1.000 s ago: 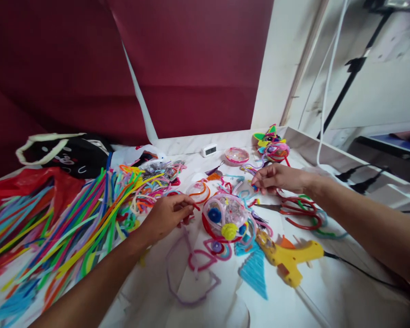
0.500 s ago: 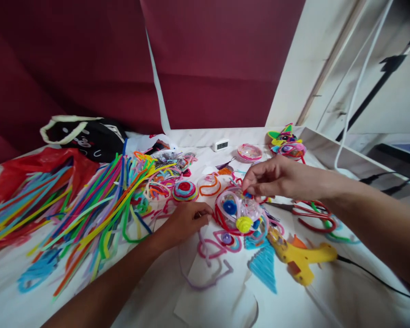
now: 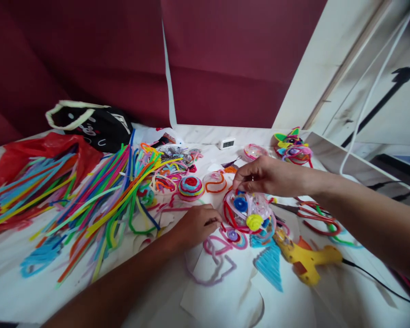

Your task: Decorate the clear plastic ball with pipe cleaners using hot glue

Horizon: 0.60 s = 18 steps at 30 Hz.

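Note:
A clear plastic ball (image 3: 248, 212) wrapped in coloured pipe cleaners, with a blue coil and a yellow coil on it, lies in the middle of the white table. My right hand (image 3: 264, 175) pinches at its top edge, fingers closed on something small I cannot make out. My left hand (image 3: 196, 223) rests on the table at the ball's left side, fingers curled and touching a red pipe cleaner at its base. A striped coiled dome (image 3: 190, 187) sits just behind my left hand.
A heap of loose coloured pipe cleaners (image 3: 89, 200) covers the left half, with a red plastic bag (image 3: 44, 148) and a black bag (image 3: 92, 123) behind. A yellow glue gun (image 3: 305, 259) and a blue cone (image 3: 269, 266) lie near right. Scissors (image 3: 307, 214), a small clock (image 3: 227, 143), finished ornaments (image 3: 294, 148) stand farther back.
My right hand came left from behind the ball onto its top. My left hand slid right up against the ball's base. The camera view shifted left.

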{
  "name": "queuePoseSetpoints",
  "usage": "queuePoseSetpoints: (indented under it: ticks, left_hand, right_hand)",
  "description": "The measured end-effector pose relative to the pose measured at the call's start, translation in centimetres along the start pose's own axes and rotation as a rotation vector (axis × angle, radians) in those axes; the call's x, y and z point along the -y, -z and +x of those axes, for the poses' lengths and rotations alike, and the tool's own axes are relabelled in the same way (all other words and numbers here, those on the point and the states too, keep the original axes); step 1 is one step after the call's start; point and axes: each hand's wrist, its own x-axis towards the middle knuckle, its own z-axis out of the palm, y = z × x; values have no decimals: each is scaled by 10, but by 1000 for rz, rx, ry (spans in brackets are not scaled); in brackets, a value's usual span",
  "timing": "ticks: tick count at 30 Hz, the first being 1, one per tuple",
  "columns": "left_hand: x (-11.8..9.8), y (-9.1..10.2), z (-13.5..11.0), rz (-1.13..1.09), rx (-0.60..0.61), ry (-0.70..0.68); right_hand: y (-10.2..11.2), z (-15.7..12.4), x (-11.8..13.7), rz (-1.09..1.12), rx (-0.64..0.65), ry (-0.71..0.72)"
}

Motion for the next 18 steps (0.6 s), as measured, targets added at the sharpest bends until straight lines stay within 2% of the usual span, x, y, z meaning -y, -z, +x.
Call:
queuePoseSetpoints:
  ticks: [3,8,13,18]
  left_hand:
    - [0,0,-1,-4,-8,6]
    - [3,5,-1,4,-36,-4]
    - [4,6,-1,-22,-39,46]
    - [6,3,-2,-40,-38,47]
  right_hand:
    - [0,2,1,-1,12,-3]
    - [2,-5,-5,58,-39,-54]
    - [1,-22,-18,190,-122,-82]
    - [-7,-47,-24,304,-148,-146]
